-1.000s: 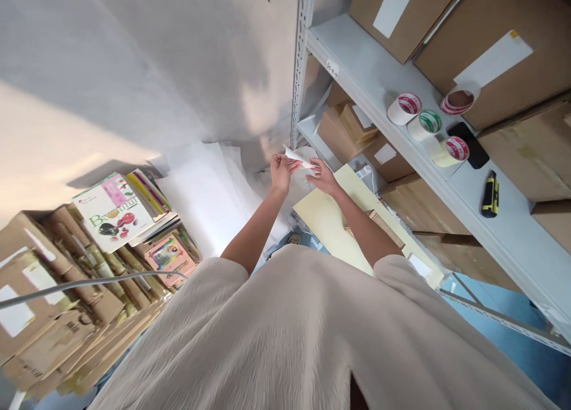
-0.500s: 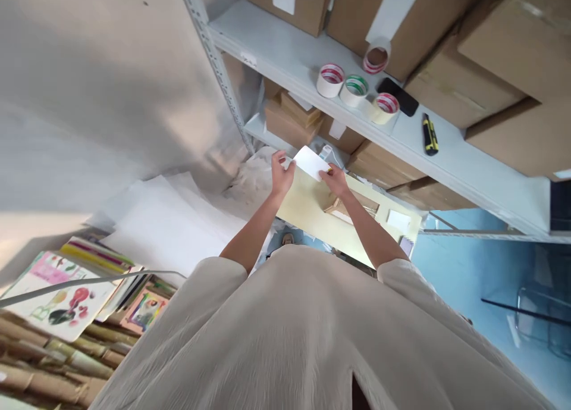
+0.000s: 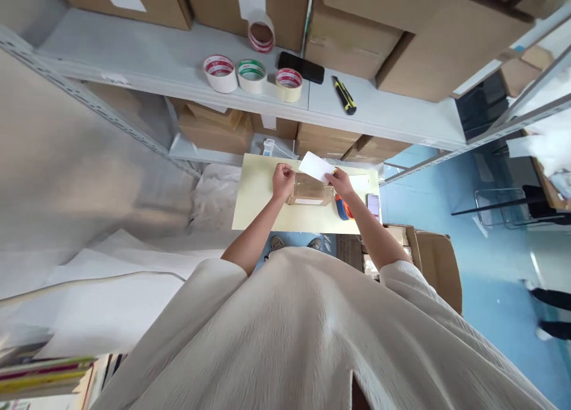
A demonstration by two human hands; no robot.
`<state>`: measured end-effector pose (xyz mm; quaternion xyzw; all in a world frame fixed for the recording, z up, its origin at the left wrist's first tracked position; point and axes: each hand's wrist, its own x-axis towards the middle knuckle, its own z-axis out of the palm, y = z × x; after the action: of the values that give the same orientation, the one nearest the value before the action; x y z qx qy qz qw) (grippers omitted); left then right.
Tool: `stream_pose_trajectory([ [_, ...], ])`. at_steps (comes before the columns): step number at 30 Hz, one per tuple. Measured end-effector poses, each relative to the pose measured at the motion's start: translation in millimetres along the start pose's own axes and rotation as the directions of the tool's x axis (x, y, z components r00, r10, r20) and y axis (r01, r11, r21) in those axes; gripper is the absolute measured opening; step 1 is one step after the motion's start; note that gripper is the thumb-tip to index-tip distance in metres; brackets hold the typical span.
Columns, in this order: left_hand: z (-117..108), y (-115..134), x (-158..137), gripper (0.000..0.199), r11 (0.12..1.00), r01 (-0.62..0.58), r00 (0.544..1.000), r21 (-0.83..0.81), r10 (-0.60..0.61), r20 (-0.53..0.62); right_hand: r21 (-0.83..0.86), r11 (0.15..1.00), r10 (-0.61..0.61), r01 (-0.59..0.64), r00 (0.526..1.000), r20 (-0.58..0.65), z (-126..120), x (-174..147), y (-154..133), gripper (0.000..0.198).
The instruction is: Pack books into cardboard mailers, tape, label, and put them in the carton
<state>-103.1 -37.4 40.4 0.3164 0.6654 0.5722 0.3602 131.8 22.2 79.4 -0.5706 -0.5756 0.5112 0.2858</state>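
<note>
My right hand is closed on one end of a small white sheet of paper, which it holds tilted above the table. Over the left part of the table, my left hand has its fingers pinched together beside the sheet's far end. What those fingers hold, if anything, is too small to make out. Below the sheet lies a cardboard box with a white strip on its near side. Close to my right wrist is a blue and orange object, partly hidden by the forearm.
The pale yellow table carries a phone at its right. Above it, a grey shelf holds several tape rolls, a black object and a box cutter. An open carton stands on the floor to the right.
The view has swung right and levelled out. My left fingers, spread near the sheet's edge before, are now pinched together. My right hand keeps hold of the sheet.
</note>
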Motion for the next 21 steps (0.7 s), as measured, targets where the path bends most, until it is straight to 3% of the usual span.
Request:
stream_pose_trajectory([
  [3,15.4,-0.3,-3.2,0.012,1.0,0.015,1.0,-0.001,-0.015,-0.011,0.005,1.0,0.025,-0.025,1.0,0.019,-17.8,-10.7,7.9,0.041],
  [10,32.3,-0.7,-8.7,0.026,1.0,-0.014,0.981,-0.023,0.018,0.195,-0.01,0.998,0.069,-0.068,0.996,0.06,-31.1,-12.2,21.3,0.04],
  [16,28.3,-14.2,-15.8,0.025,0.986,0.023,0.989,0.167,-0.046,0.137,-0.158,0.985,0.074,-0.068,0.997,0.029,-24.4,1.3,41.6,0.033],
  [19,25.2,-20.5,-19.3,0.025,0.954,0.015,0.988,0.301,-0.06,0.141,-0.234,0.968,0.086,-0.09,0.996,-0.028,-14.7,5.6,47.1,0.02],
  [21,24.5,-24.5,-21.2,0.028,0.92,-0.009,0.988,0.392,-0.052,0.142,-0.268,0.958,0.091,-0.104,0.994,-0.06,-7.6,6.4,48.3,0.023],
])
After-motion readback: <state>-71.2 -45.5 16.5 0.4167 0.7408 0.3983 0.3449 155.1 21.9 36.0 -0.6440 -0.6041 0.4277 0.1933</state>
